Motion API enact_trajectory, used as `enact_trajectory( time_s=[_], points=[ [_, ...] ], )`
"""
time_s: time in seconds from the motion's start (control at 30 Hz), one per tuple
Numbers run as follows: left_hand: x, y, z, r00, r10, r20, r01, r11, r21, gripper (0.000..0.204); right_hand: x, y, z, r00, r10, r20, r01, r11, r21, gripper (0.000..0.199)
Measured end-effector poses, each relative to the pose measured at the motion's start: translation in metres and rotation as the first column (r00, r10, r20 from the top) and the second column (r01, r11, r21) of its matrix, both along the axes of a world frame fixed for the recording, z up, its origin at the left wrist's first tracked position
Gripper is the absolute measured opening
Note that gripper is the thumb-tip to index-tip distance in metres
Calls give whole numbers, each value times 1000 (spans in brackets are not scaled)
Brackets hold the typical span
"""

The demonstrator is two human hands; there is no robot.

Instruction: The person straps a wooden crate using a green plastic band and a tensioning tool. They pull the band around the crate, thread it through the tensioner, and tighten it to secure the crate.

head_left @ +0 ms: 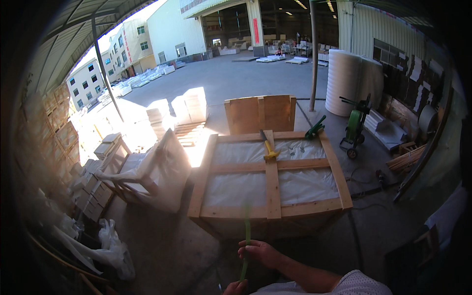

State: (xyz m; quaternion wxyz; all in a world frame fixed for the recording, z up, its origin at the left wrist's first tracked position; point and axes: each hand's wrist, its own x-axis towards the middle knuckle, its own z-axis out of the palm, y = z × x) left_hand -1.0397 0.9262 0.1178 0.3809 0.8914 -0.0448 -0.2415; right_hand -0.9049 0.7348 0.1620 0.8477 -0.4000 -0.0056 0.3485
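Note:
A narrow green strapping band (pixel 247 231) runs upright in front of me, its upper end blurred against the near edge of a wooden crate (pixel 273 196). My right hand (pixel 260 252) pinches the band partway along its length. Lower down, at the picture's bottom edge, my left hand (pixel 236 288) is closed around the band's lower part and only partly shows. White plastic sheeting covers the crate's contents between its top slats. On the top lie a yellow hand tool (pixel 270 151) with a dark end and a green hand tool (pixel 315 129) with long handles.
A wheeled green and black strap dispenser (pixel 354 125) stands right of the crate, near big foam rolls (pixel 344 81). A plastic-wrapped wooden frame (pixel 157 172) is to the left. Behind the crate stands a wooden panel (pixel 260 114). Crumpled plastic (pixel 115 248) lies lower left; a post (pixel 313 59) rises beyond.

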Motion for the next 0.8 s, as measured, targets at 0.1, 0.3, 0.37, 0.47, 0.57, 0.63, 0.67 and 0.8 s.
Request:
enact_trajectory(
  time_s=[0.1, 0.3, 0.37, 0.47, 0.57, 0.63, 0.67, 0.8],
  points=[
    [-5, -2, 5, 999, -28, 18, 28, 1000, 3, 30, -5, 7, -4, 972, 146, 183, -120, 982, -143, 33],
    [15, 20, 27, 696, 460, -552, -676, 158, -720, 30, -52, 30, -52, 860, 434, 267, -323, 870, -373, 33],
    [25, 24, 33, 687, 417, -596, -649, -18, -760, 31, -69, 38, -71, 786, 554, 273, -379, 782, -495, 33],
    [36, 26, 27, 753, 292, -589, -586, -108, -803, 30, -78, 44, -87, 694, 666, 273, -412, 679, -608, 34],
    [36, 23, 7, 887, 458, -61, -355, 592, -724, 28, -73, 40, -81, 612, 712, 346, -350, 636, -688, 37],
    [35, 20, -6, 875, 483, -2, -379, 683, -624, 26, -66, 32, -67, 505, 801, 323, -253, 495, -831, 37],
    [33, 17, -11, 825, 513, -238, -502, 473, -724, 25, -67, 27, -58, 619, 706, 344, -185, 557, -809, 36],
    [22, 4, -23, 745, 509, -430, -665, 522, -534, 21, -70, 15, -29, 717, 357, 599, 214, 705, -676, 35]
  ],
)
